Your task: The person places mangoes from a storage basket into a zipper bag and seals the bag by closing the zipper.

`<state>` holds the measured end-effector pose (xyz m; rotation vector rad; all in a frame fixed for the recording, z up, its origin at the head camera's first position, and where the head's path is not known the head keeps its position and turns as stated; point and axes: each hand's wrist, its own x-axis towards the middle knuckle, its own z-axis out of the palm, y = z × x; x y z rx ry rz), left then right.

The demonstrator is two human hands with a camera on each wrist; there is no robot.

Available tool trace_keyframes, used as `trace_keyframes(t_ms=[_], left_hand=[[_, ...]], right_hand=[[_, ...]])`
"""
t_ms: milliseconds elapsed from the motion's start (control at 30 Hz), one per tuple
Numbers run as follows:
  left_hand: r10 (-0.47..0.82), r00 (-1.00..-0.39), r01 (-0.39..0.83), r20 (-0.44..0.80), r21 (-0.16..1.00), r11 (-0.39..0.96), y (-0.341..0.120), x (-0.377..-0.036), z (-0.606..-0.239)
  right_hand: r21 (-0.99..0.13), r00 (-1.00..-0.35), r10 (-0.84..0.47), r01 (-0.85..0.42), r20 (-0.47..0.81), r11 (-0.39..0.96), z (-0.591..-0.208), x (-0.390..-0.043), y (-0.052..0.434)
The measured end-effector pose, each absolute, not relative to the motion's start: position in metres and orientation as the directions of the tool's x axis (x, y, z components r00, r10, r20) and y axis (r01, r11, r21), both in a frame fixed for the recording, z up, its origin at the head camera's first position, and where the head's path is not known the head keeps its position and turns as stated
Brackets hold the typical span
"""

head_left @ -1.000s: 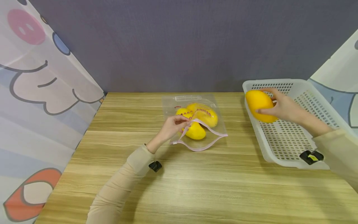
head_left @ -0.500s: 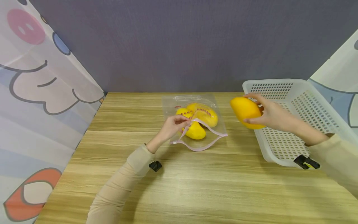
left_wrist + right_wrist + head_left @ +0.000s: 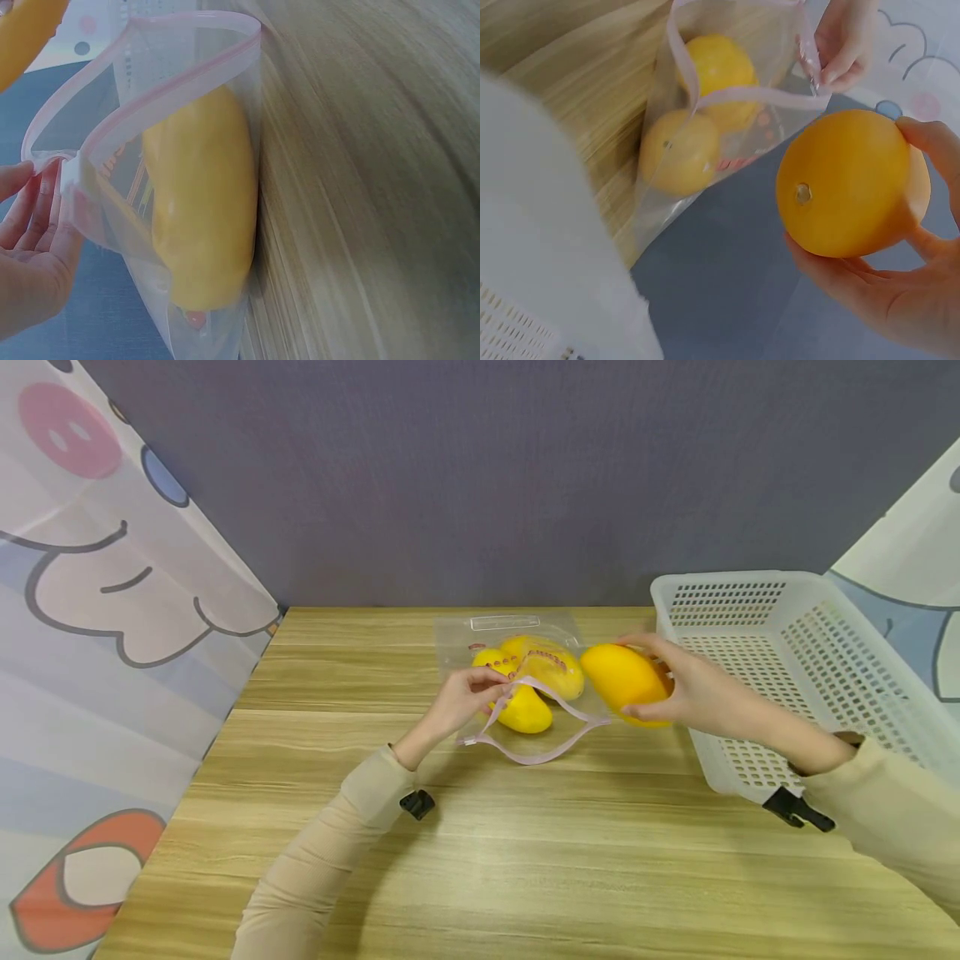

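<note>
the zip bag's (image 3: 525,693) rim is pinched up by the left hand (image 3: 465,697) so the mouth gapes; a mango (image 3: 624,683) is gripped by the right hand (image 3: 693,693) beside that mouth, above the surface (image 3: 525,860).

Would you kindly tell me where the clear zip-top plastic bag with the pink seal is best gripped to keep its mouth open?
Probably at the pink seal strip of the clear zip-top plastic bag, on the upper lip at its left end, coming from the left, where the left hand pinches it. The bag lies flat, mouth toward the person; lifting that lip gapes it for the yellow mango in the right hand.
</note>
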<state>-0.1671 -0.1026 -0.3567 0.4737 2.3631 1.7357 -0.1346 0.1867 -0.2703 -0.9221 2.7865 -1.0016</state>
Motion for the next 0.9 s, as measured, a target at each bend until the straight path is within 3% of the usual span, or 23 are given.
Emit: trace_keyframes(t_ms=[267, 900], left_hand=[[0.365, -0.93, 0.139, 0.037, 0.956, 0.259, -0.102, -0.167, -0.357], [0.362, -0.931, 0.15, 0.046, 0.953, 0.265, -0.105, -0.167, -0.358]], right_hand=[[-0.574, -0.787, -0.583, -0.578, 0.203, 0.579, -0.277, -0.126, 0.173], [-0.408, -0.742, -0.596, -0.669, 0.308, 0.621, -0.311, -0.108, 0.142]])
